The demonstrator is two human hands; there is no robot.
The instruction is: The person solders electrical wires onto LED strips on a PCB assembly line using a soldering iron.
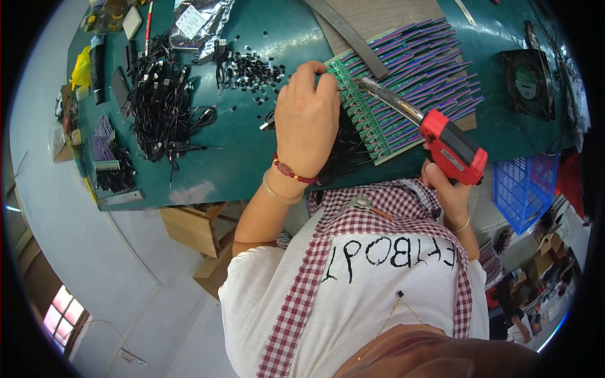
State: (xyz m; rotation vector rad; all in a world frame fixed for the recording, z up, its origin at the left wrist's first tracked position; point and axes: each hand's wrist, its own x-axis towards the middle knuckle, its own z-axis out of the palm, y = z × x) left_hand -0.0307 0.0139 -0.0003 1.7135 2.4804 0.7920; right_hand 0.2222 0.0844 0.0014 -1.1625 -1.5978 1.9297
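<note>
My right hand [446, 191] is wrapped round the handle of a red and black soldering gun [452, 148]. The gun's metal barrel points left, its tip over a row of green circuit boards [365, 126]. Ribbons of coloured wires [435, 66] fan out from the boards to the right. My left hand [307, 113] is at the far left end of the row with fingers curled in. Its fingertips are bent out of sight, so what they pinch is hidden. Black cables [350, 151] hang at the near side of the boards, partly behind my left hand.
A flat metal bar [350, 38] lies across the wooden board [403, 11] and wires. Left of my hand are small black connectors [255, 72] and a heap of black cables [161, 104]. A black fan [526, 85] stands at right, above a blue crate [523, 192].
</note>
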